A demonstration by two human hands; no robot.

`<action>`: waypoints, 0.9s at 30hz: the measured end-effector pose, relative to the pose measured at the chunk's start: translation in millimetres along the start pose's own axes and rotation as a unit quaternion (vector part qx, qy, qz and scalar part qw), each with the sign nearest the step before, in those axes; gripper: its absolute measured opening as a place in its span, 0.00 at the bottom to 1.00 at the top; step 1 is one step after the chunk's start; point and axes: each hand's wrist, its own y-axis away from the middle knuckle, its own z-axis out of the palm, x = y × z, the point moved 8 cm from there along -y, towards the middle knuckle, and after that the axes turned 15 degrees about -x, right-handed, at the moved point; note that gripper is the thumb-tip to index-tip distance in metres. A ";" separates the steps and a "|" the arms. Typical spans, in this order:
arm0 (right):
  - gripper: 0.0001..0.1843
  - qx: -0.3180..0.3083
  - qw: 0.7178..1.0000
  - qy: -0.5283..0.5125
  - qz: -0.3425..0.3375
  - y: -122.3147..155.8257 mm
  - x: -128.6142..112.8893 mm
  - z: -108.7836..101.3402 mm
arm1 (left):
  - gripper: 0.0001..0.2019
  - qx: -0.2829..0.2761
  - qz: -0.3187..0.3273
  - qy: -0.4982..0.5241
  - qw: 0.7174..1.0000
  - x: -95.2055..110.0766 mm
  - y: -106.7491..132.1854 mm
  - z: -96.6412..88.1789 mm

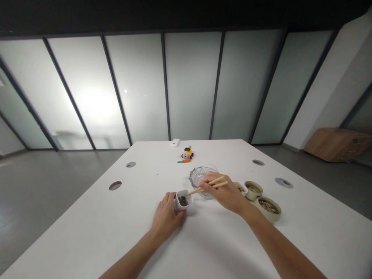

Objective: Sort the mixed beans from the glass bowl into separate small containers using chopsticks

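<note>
My left hand (167, 213) grips a small white bowl (189, 202) from its left side, with the thumb along the near edge. Small dark pieces (183, 200) lie in the bottom of that bowl; I cannot make out their kind. My right hand (222, 192) is closed round a pair of wooden chopsticks (207, 185). Their tips reach the inside of the white bowl at its right rim, and whether they pinch a piece is too small to tell. Behind my right hand stands a clear glass dish (196, 176), partly covered by the hand.
Right of my right hand stand another white bowl (245, 190) and two beige bowls, a far one (259, 192) and a near one (276, 217), with food-like pieces inside. Farther back are a yellow toy vehicle (188, 152), an orange carrot-shaped item (186, 160) and a white box-like device (174, 143).
</note>
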 end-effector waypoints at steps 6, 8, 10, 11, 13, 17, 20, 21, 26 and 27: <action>0.20 -0.031 0.999 -0.019 0.006 -2.5 1.8 17.9 | 0.20 -0.001 -0.004 -0.009 1.000 4.4 0.5 -1.4; 0.19 -0.036 0.999 -0.021 0.009 -2.3 3.0 20.2 | 0.20 -0.005 -0.010 -0.013 1.000 5.7 1.1 -1.7; 0.18 -0.038 0.999 -0.018 0.007 -2.1 3.2 21.2 | 0.20 -0.008 -0.015 -0.017 1.000 6.0 1.4 -1.5; 0.18 -0.038 0.999 -0.016 0.005 -2.2 3.0 21.4 | 0.19 -0.008 -0.016 -0.019 1.000 5.9 1.4 -1.5; 0.18 -0.038 0.999 -0.014 0.000 -2.3 2.2 21.1 | 0.19 -0.007 -0.015 -0.023 1.000 6.0 1.5 -1.6; 0.18 -0.033 0.999 -0.018 -0.001 -2.4 1.9 20.3 | 0.18 -0.007 -0.012 -0.025 1.000 5.7 1.5 -2.1; 0.18 -0.038 0.999 -0.008 -0.009 -2.6 0.3 21.4 | 0.19 -0.010 -0.012 -0.025 1.000 5.4 1.3 -2.0; 0.18 -0.039 0.999 -0.007 -0.011 -2.5 0.0 21.3 | 0.19 -0.010 -0.011 -0.025 1.000 5.4 1.2 -1.8; 0.17 -0.024 1.000 -0.014 -0.011 -0.6 0.6 13.4 | 0.18 -0.007 -0.008 -0.022 1.000 5.3 0.4 -0.4; 0.17 -0.020 1.000 -0.009 -0.014 0.0 0.1 11.1 | 0.18 -0.008 -0.008 -0.022 1.000 5.1 0.1 0.2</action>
